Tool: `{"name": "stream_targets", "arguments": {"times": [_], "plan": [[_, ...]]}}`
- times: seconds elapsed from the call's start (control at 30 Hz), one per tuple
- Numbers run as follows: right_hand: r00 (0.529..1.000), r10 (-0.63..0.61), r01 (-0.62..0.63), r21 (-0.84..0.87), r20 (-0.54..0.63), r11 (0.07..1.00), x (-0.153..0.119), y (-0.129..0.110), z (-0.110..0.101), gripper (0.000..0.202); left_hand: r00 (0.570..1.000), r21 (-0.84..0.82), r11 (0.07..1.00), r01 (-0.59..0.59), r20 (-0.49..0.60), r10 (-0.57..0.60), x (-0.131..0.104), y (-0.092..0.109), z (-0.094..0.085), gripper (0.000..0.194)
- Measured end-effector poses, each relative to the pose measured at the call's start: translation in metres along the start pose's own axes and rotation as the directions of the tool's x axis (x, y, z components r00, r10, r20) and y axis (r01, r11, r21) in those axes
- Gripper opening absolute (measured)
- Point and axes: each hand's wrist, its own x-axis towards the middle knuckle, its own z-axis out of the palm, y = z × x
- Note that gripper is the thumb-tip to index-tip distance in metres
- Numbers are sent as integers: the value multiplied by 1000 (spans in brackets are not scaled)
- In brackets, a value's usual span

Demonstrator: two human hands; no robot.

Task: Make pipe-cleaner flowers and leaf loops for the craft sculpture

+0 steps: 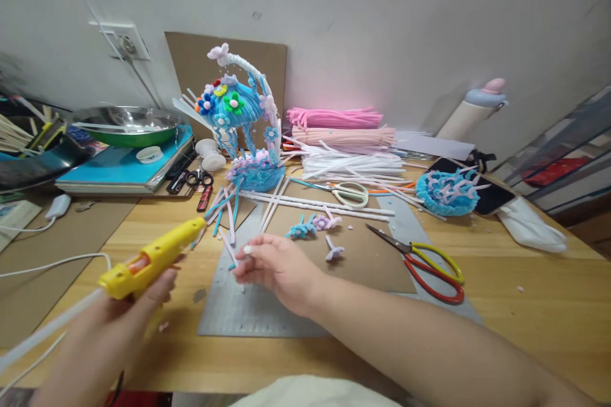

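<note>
My left hand, smeared a little by motion, is wrapped round a yellow hot glue gun whose nozzle points up and to the right. A white glue stick trails from its back end. Over the grey cutting mat, the fingers of my right hand pinch a small white piece, too small to make out fully. Beyond that hand lie a blue pipe-cleaner flower, a pink-purple flower and a lilac flower, on a sheet of cardboard.
A blue pipe-cleaner jellyfish lamp stands at the back. Bundles of pipe cleaners lie beside it. Red-and-yellow scissors lie open to the right, near a blue fluffy disc. A metal bowl rests on books at left.
</note>
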Motion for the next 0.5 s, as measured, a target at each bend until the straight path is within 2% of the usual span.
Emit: {"name": "stream_targets", "arguments": {"times": [0.1, 0.13, 0.23, 0.3, 0.37, 0.5], "plan": [[999, -47, 51, -187, 25, 981, -35, -20, -23, 19, 986, -204, 976, 79, 159, -46, -16, 10, 32, 56], [997, -73, 76, -235, 24, 969, -46, -26, -33, 18, 969, -213, 971, 106, 244, -52, -19, 13, 43, 53], [980, -195, 167, -361, -41, 918, -69, -43, -65, 14, 916, -207, 973, 103, 401, -12, -18, 25, 75, 43], [952, -295, 239, -403, -83, 884, -77, -53, -82, 11, 902, -192, 975, 109, 432, -16, -13, 37, 93, 40], [926, -361, 299, -373, -108, 879, -81, -60, -91, 10, 875, -280, 945, 169, 484, -13, -7, 50, 104, 43], [927, -356, 329, -203, -120, 922, -84, -68, -92, 10, 750, -492, 769, 408, 661, 25, -7, 71, 110, 50]]}}
